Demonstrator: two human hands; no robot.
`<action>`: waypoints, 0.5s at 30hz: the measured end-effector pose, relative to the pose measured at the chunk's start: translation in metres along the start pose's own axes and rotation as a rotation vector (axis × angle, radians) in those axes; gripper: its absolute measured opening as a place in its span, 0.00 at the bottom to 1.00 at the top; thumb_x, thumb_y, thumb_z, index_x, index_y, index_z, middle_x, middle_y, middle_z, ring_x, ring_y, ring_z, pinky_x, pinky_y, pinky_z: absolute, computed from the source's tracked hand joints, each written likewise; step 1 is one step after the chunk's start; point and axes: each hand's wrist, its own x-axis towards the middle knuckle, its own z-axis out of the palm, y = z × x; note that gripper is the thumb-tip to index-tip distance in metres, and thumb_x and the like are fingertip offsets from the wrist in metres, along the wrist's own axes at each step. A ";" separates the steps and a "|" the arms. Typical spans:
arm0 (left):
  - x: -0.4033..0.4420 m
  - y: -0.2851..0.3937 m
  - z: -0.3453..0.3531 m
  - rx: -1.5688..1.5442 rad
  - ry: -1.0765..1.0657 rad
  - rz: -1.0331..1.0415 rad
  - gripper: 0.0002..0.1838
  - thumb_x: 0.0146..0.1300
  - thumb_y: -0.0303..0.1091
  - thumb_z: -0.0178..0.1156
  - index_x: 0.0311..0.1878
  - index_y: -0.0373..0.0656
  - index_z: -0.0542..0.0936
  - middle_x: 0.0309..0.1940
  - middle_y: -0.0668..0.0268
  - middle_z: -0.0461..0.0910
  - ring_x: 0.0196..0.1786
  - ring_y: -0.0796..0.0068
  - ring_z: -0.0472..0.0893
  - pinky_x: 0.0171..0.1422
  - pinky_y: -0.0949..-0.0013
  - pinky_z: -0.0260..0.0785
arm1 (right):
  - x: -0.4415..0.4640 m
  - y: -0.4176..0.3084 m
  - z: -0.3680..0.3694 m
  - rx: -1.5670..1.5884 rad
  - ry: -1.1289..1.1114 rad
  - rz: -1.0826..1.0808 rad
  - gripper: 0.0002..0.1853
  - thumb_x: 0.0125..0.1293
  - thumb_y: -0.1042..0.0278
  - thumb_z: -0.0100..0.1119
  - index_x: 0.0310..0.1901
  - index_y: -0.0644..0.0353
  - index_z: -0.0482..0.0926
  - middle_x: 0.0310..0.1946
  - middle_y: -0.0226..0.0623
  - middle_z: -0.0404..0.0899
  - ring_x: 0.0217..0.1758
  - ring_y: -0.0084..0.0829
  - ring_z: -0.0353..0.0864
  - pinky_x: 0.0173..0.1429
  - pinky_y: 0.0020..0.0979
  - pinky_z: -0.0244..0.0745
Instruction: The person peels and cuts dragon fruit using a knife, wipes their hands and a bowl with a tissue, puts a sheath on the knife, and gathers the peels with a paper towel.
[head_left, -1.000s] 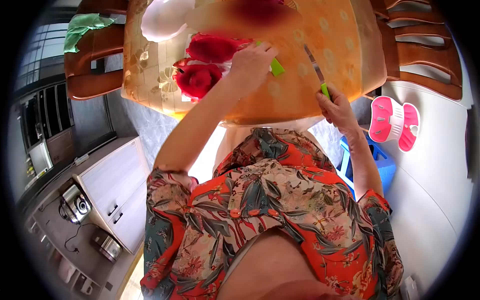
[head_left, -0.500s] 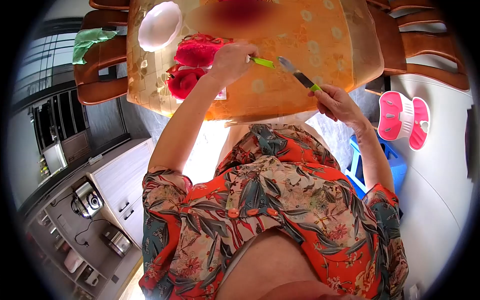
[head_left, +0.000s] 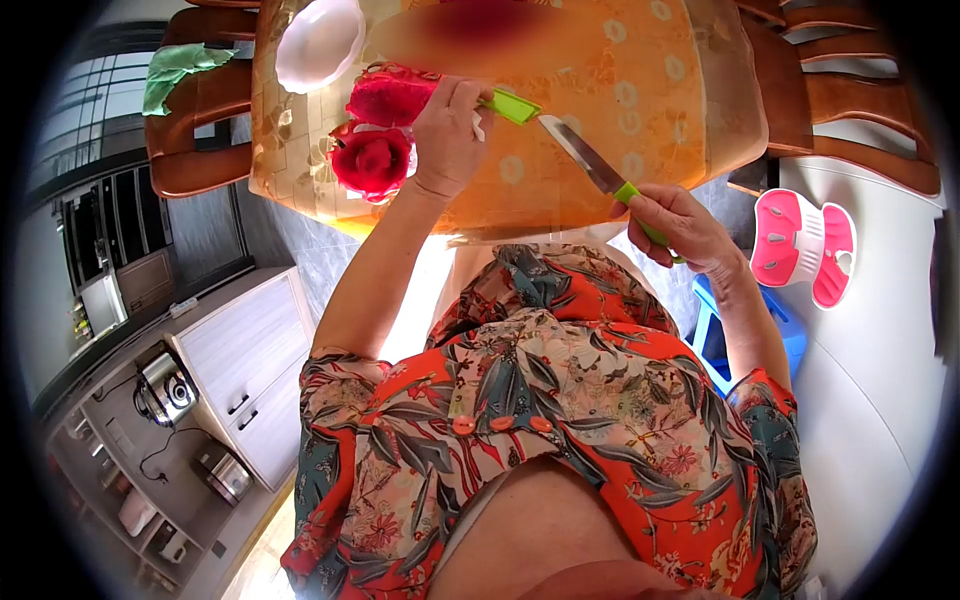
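Note:
My right hand [head_left: 685, 225] is closed around the green handle of a paring knife [head_left: 592, 160], its bare blade pointing up and left over the table. In my left hand [head_left: 452, 135] is a bright green knife sheath [head_left: 514, 107], its open end close to the blade's tip but apart from it. A bit of something white shows by my left fingers; I cannot make out what it is. Just left of that hand lie a deep-pink dragon fruit piece [head_left: 385, 97] and a red, cupped dragon fruit peel [head_left: 371, 160]. My left hand partly covers the upper piece.
A white scalloped bowl [head_left: 320, 45] stands on the patterned tablecloth [head_left: 570, 95] at the far left. A blurred red patch lies at the table's far side. Wooden chairs flank the table; a green cloth [head_left: 182, 72] hangs on one. A blue stool [head_left: 740, 335] stands below my right arm.
The knife has turned and shows more of its blade and handle. My left hand has shifted slightly left, and more of the green sheath shows.

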 end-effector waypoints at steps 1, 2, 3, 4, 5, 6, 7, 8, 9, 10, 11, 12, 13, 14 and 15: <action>0.000 0.001 0.000 0.009 0.031 -0.001 0.14 0.45 0.20 0.60 0.37 0.44 0.73 0.37 0.63 0.74 0.36 0.59 0.77 0.36 0.65 0.72 | 0.000 0.002 0.001 0.024 -0.006 0.015 0.18 0.70 0.54 0.43 0.40 0.62 0.74 0.14 0.26 0.66 0.10 0.13 0.58 0.13 0.16 0.51; 0.000 0.002 0.000 0.000 0.041 0.000 0.14 0.45 0.20 0.60 0.37 0.44 0.72 0.37 0.63 0.74 0.36 0.59 0.77 0.36 0.65 0.72 | 0.000 0.003 0.002 0.048 -0.012 0.030 0.18 0.71 0.54 0.42 0.41 0.62 0.74 0.14 0.26 0.66 0.10 0.13 0.58 0.13 0.16 0.51; 0.000 0.003 0.001 -0.009 0.050 0.001 0.14 0.45 0.20 0.60 0.36 0.44 0.72 0.37 0.63 0.74 0.36 0.58 0.77 0.36 0.65 0.72 | 0.000 0.003 0.003 0.055 -0.010 0.035 0.18 0.71 0.54 0.42 0.41 0.62 0.74 0.14 0.26 0.66 0.10 0.13 0.58 0.13 0.16 0.51; 0.000 0.003 0.001 -0.019 0.058 0.001 0.14 0.45 0.20 0.59 0.36 0.44 0.72 0.37 0.63 0.74 0.36 0.58 0.77 0.36 0.64 0.72 | 0.000 0.003 0.005 0.063 -0.008 0.041 0.18 0.71 0.54 0.42 0.41 0.62 0.74 0.15 0.27 0.66 0.10 0.13 0.59 0.13 0.16 0.52; -0.001 0.004 0.002 -0.014 0.059 0.004 0.14 0.45 0.20 0.59 0.36 0.44 0.72 0.37 0.63 0.74 0.36 0.58 0.77 0.36 0.65 0.72 | 0.000 0.003 0.005 0.070 -0.007 0.043 0.18 0.71 0.54 0.42 0.41 0.62 0.74 0.15 0.27 0.67 0.10 0.14 0.59 0.13 0.16 0.52; -0.002 0.004 0.003 -0.010 0.058 0.006 0.14 0.45 0.20 0.60 0.36 0.44 0.72 0.37 0.63 0.74 0.36 0.58 0.76 0.36 0.65 0.72 | 0.000 0.004 0.005 0.079 -0.008 0.048 0.18 0.70 0.54 0.42 0.41 0.62 0.74 0.15 0.27 0.67 0.10 0.14 0.59 0.13 0.17 0.51; -0.003 0.005 0.004 -0.005 0.057 0.009 0.14 0.45 0.20 0.60 0.36 0.44 0.72 0.37 0.63 0.74 0.36 0.58 0.76 0.36 0.65 0.71 | -0.001 0.004 0.005 0.089 -0.009 0.053 0.18 0.70 0.54 0.42 0.41 0.62 0.74 0.16 0.27 0.67 0.10 0.14 0.59 0.13 0.17 0.51; -0.003 0.006 0.004 0.000 0.061 0.011 0.14 0.45 0.20 0.59 0.36 0.45 0.72 0.37 0.63 0.74 0.36 0.59 0.77 0.36 0.65 0.72 | -0.001 0.005 0.005 0.098 -0.010 0.057 0.18 0.70 0.54 0.42 0.41 0.62 0.74 0.16 0.27 0.67 0.10 0.14 0.59 0.13 0.17 0.51; -0.003 0.008 0.005 0.007 0.066 0.015 0.14 0.45 0.20 0.59 0.37 0.45 0.72 0.37 0.63 0.74 0.36 0.59 0.77 0.36 0.65 0.72 | -0.003 0.006 0.004 0.120 -0.012 0.066 0.18 0.70 0.54 0.43 0.41 0.62 0.74 0.16 0.27 0.67 0.10 0.14 0.59 0.13 0.17 0.51; -0.003 0.009 0.005 0.012 0.070 0.017 0.14 0.45 0.20 0.59 0.37 0.45 0.72 0.37 0.63 0.74 0.36 0.59 0.77 0.35 0.65 0.72 | -0.004 0.006 0.003 0.142 -0.013 0.077 0.18 0.70 0.54 0.44 0.41 0.62 0.74 0.16 0.27 0.67 0.10 0.14 0.59 0.13 0.17 0.50; -0.002 0.009 0.004 0.014 0.069 0.017 0.14 0.45 0.20 0.59 0.37 0.45 0.73 0.36 0.64 0.74 0.35 0.60 0.77 0.35 0.65 0.72 | -0.004 0.006 0.003 0.165 -0.015 0.089 0.18 0.69 0.53 0.45 0.40 0.62 0.74 0.16 0.27 0.67 0.10 0.14 0.59 0.13 0.17 0.50; -0.002 0.011 0.002 0.016 0.070 0.019 0.14 0.45 0.20 0.59 0.36 0.45 0.73 0.36 0.64 0.74 0.35 0.60 0.77 0.35 0.66 0.72 | -0.005 0.006 0.003 0.189 -0.019 0.103 0.18 0.69 0.53 0.45 0.40 0.62 0.75 0.16 0.27 0.68 0.10 0.14 0.59 0.12 0.17 0.50; -0.002 0.012 0.000 0.016 0.070 0.019 0.14 0.45 0.20 0.59 0.36 0.46 0.73 0.36 0.64 0.73 0.35 0.61 0.77 0.35 0.66 0.72 | -0.006 0.006 0.004 0.213 -0.022 0.120 0.18 0.69 0.53 0.45 0.41 0.61 0.75 0.17 0.27 0.68 0.10 0.14 0.59 0.12 0.17 0.49; -0.003 0.011 0.000 0.020 0.075 0.020 0.14 0.45 0.20 0.59 0.36 0.46 0.73 0.36 0.65 0.73 0.35 0.62 0.77 0.34 0.66 0.72 | -0.006 0.005 0.004 0.237 -0.026 0.135 0.18 0.69 0.53 0.45 0.41 0.61 0.75 0.17 0.28 0.68 0.10 0.14 0.58 0.12 0.17 0.49; -0.003 0.010 0.001 0.024 0.080 0.022 0.14 0.44 0.19 0.60 0.36 0.46 0.73 0.36 0.65 0.73 0.35 0.62 0.77 0.34 0.67 0.72 | -0.005 0.006 0.003 0.256 -0.038 0.133 0.18 0.70 0.54 0.44 0.41 0.61 0.75 0.17 0.28 0.68 0.10 0.14 0.58 0.12 0.17 0.49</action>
